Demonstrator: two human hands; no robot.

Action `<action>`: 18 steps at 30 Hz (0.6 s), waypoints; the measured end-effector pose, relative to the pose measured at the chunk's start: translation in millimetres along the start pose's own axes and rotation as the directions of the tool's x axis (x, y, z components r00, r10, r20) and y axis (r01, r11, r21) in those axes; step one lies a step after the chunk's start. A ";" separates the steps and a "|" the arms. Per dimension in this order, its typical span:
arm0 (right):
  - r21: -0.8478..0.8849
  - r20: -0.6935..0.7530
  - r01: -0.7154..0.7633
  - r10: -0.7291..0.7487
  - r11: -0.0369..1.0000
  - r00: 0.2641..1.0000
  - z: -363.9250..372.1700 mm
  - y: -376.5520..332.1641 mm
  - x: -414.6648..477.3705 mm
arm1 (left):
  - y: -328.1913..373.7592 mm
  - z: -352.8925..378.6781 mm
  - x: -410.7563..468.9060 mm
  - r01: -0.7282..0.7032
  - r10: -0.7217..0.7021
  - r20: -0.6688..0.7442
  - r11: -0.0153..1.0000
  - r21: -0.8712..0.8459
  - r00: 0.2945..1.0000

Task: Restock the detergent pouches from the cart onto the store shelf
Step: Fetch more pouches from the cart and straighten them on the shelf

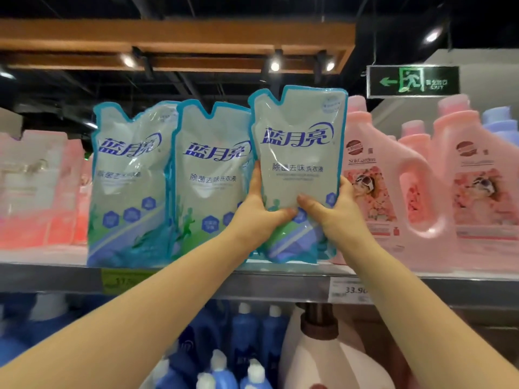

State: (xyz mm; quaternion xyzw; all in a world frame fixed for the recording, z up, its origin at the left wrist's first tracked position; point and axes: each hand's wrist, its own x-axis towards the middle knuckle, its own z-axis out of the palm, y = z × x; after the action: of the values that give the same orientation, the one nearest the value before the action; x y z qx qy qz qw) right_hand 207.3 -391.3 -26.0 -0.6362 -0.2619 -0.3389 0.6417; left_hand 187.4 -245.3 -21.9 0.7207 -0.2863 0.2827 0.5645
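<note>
I hold a blue-and-white detergent pouch (297,153) upright at the top shelf (280,284), its bottom edge at the shelf surface. My left hand (259,209) grips its lower left side, thumb on the front. My right hand (337,211) grips its lower right side. Two matching pouches stand on the shelf to the left: one in the middle (212,178), touching the held pouch, and one further left (130,186). The cart is out of view.
Pink softener jugs (393,181) stand close to the right of the held pouch, and more pink bottles (42,189) at the left. A price tag (349,290) hangs on the shelf edge. Blue bottles (247,338) and a white jug (323,355) fill the shelf below.
</note>
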 end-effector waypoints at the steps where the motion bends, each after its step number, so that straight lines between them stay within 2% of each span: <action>1: -0.008 0.015 -0.016 0.016 1.000 1.000 -1.2 -0.6 -2.0 | -1.9 0.7 -1.7 0.007 -0.007 0.009 1.000 0.000 1.000; 5: -0.054 0.040 -0.102 0.104 0.993 0.994 -3.3 -0.9 -8.5 | -12.1 3.9 -4.0 0.045 -0.045 0.002 0.999 -0.024 0.999; 12: -0.135 0.013 -0.098 0.100 0.986 0.995 -4.5 -7.6 -18.0 | -9.4 0.9 -4.2 0.076 -0.068 0.071 0.991 -0.107 0.995; 18: -0.208 0.009 -0.108 0.112 0.972 0.994 -4.6 -14.3 -21.1 | -2.6 0.7 -9.4 0.095 -0.094 0.039 0.995 -0.026 0.995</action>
State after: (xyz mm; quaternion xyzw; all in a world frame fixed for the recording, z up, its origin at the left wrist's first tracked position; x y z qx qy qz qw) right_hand 182.6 -393.2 -33.3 -0.7167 -0.1962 -0.3217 0.5868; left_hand 183.0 -244.6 -30.6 0.7308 -0.2664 0.2381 0.5816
